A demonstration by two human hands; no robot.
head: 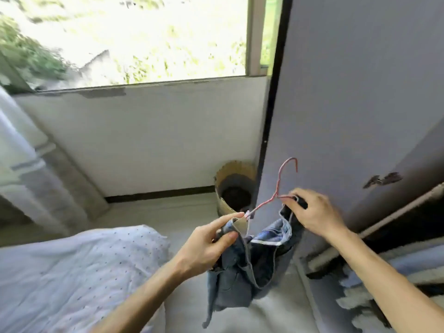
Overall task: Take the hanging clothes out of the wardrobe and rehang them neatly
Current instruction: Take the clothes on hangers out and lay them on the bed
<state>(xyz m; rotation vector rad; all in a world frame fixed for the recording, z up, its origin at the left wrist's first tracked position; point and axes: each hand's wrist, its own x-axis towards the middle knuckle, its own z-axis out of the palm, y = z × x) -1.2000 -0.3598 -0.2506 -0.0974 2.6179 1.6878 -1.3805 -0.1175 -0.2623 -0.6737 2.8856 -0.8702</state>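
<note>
Both hands are apart: the left hand (206,248) pinches the jeans (249,263) waistband, the right hand (314,212) grips the hanger (278,186). I'd say the jeans aren't clipped on straight yet, and hanging them in the wardrobe (348,92) behind the hands is still left.

My bare forearms reach forward, the left from low centre, the right from the lower right. My left hand (211,243) pinches the jeans (242,265) waistband between thumb and forefinger. My right hand (317,212), knuckles up, curls its fingers round the red hanger (276,192).

The one wide-angle camera sits on the person's head, left of the wardrobe door (348,92). It looks forward and down, close above the left hand (206,246) and right hand (314,212).
</note>
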